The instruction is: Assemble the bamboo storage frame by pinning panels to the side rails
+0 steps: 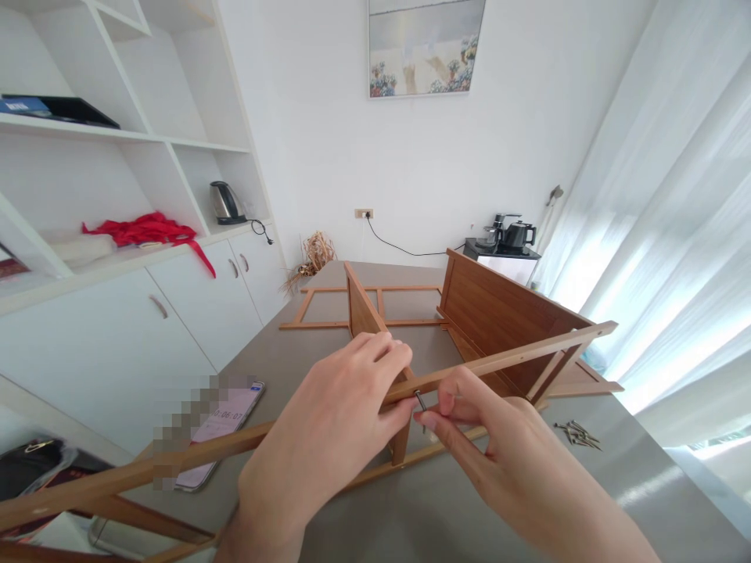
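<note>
In the head view, a wooden frame stands on its side on the grey table (pixel 411 508). My left hand (pixel 328 426) is closed round the joint where its upper rail (pixel 528 348) meets a wooden shelf board (pixel 364 305). Between the thumb and fingers of my right hand (pixel 498 434) is a thin metal screw (pixel 421 401). One end of the screw is at the rail, right beside my left thumb; how deep it sits, I cannot tell. A wide wooden panel (pixel 504 320) stands at the frame's right side.
Several loose screws (pixel 578 435) lie on the table at the right. A phone (pixel 235 414) lies to the left, partly behind the rail. White shelves (pixel 134 137) with an electric kettle (pixel 226 203) stand at left; a coffee maker (pixel 504 233) is at the back right, near a curtain (pixel 662 219).
</note>
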The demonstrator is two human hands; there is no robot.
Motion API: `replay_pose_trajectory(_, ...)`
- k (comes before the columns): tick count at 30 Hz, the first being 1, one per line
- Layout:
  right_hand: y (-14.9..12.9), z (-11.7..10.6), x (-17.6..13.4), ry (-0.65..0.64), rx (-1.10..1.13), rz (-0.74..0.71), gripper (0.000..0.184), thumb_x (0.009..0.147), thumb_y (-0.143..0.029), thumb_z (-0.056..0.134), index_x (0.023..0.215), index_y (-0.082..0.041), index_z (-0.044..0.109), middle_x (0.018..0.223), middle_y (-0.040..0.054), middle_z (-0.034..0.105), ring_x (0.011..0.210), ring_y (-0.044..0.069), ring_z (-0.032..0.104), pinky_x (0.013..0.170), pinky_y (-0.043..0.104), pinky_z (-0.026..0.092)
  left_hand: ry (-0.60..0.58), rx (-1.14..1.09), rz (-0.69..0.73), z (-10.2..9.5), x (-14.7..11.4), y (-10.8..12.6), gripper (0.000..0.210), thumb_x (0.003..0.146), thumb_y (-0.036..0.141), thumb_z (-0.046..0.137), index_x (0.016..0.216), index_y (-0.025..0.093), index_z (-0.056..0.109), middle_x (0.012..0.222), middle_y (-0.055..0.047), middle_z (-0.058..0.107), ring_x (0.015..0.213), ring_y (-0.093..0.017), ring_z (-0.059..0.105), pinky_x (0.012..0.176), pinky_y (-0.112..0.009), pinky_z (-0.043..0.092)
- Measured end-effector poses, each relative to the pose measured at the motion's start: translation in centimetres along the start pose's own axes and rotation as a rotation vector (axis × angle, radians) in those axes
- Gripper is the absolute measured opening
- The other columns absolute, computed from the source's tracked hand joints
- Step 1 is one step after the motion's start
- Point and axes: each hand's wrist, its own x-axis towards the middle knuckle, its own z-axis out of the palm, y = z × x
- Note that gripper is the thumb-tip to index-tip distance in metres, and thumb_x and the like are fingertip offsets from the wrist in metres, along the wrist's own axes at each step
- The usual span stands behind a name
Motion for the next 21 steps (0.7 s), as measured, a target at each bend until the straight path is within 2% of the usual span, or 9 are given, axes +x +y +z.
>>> replay_pose_trajectory(4, 0.07, 0.04, -0.14, 0.013, -0.011, -0.058, 0.014, 0.098, -0.022, 0.049, 0.087, -0.027, 0.042, 0.072, -0.0065, 0.063, 0.060, 0.009, 0.059, 0.050, 0.015, 0.046, -0.006, -0.008, -0.015, -0.10, 0.03, 0.16, 0.021, 0.089, 0.021, 0.063, 0.108, 0.028, 0.056, 0.128, -0.003, 0.063, 0.121, -0.025, 0.060, 0.091, -0.037, 0.056)
replay_pose_trajectory(10, 0.23, -0.18, -0.04, 0.039, -0.175, -0.128, 0.017, 0.096, -0.018, 0.050, 0.083, -0.026, 0.043, 0.063, -0.0100, 0.054, 0.047, 0.007, 0.044, 0.047, 0.017, 0.039, -0.005, -0.013, -0.021, -0.09, 0.02, 0.06, 0.021, 0.089, 0.021, 0.063, 0.107, 0.028, 0.056, 0.126, -0.001, 0.063, 0.121, -0.025, 0.061, 0.093, -0.039, 0.056)
replay_pose_trajectory(16, -0.06, -0.34, 0.07, -0.003, -0.101, -0.072, 0.009, 0.096, -0.017, 0.052, 0.093, -0.026, 0.055, 0.076, -0.0070, 0.068, 0.062, 0.009, 0.063, 0.056, 0.018, 0.046, -0.010, -0.011, -0.021, -0.09, 0.02, 0.05, 0.025, 0.089, 0.022, 0.063, 0.112, 0.029, 0.055, 0.130, -0.001, 0.062, 0.124, -0.026, 0.059, 0.092, -0.040, 0.056)
replay_pose_trajectory(18, -0.11, -0.30, 0.05, -0.011, -0.102, -0.070, 0.012, 0.097, -0.017, 0.052, 0.090, -0.025, 0.059, 0.074, -0.0063, 0.067, 0.059, 0.009, 0.062, 0.055, 0.019, 0.045, -0.009, -0.013, -0.020, -0.10, 0.01, 0.07, 0.024, 0.089, 0.021, 0.062, 0.110, 0.029, 0.055, 0.130, -0.001, 0.062, 0.124, -0.026, 0.059, 0.092, -0.039, 0.056)
replay_pose_trajectory(21, 0.03, -0.25, 0.02, -0.026, -0.166, -0.170, 0.018, 0.097, -0.014, 0.052, 0.084, -0.023, 0.062, 0.071, -0.0040, 0.064, 0.058, 0.010, 0.059, 0.055, 0.021, 0.044, -0.014, -0.020, -0.023, -0.06, -0.03, 0.07, 0.022, 0.090, 0.022, 0.063, 0.109, 0.029, 0.055, 0.131, 0.000, 0.061, 0.125, -0.026, 0.058, 0.092, -0.039, 0.056)
